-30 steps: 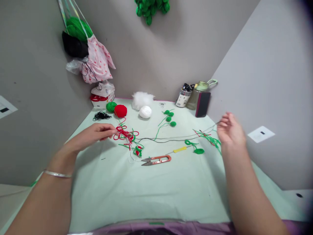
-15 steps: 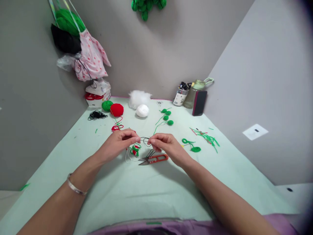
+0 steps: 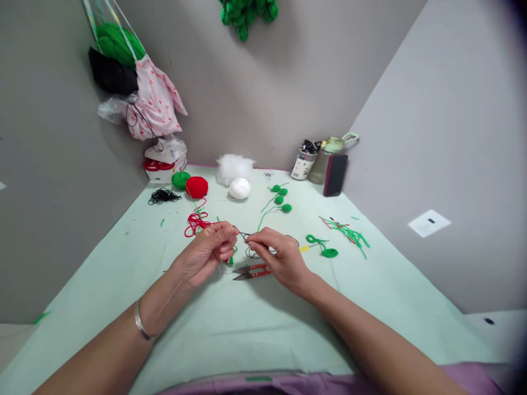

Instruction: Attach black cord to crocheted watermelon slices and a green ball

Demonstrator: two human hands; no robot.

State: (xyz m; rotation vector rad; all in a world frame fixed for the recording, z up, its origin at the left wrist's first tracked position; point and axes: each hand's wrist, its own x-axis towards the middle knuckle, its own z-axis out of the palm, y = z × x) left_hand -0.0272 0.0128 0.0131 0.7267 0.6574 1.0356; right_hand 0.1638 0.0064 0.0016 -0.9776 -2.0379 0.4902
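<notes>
My left hand (image 3: 216,244) pinches one end of a black thread (image 3: 242,235) between thumb and fingertips. Across a short gap, my right hand (image 3: 278,249) is closed on the same thread, whose loops trail below and behind its fingers. Whether a needle is also in the fingers is too small to tell. Under the hands lie orange-handled thread snips (image 3: 249,271), blades pointing left, the handle's end hidden by my right hand. A small red and green crocheted piece (image 3: 229,261) with white thread is mostly covered by my left hand.
Red yarn (image 3: 196,187), green yarn (image 3: 180,180), white yarn (image 3: 239,188), fluffy stuffing (image 3: 234,169) and black thread (image 3: 163,195) lie at the back. Green crocheted pieces (image 3: 329,253) and cut yarn strands (image 3: 348,230) are on the right. A phone (image 3: 335,174) leans against a bottle (image 3: 319,170).
My left hand has turned, its fingers now curled in. My right hand has shifted slightly down and covers more of the snips' handle. The thread between them hangs differently.
</notes>
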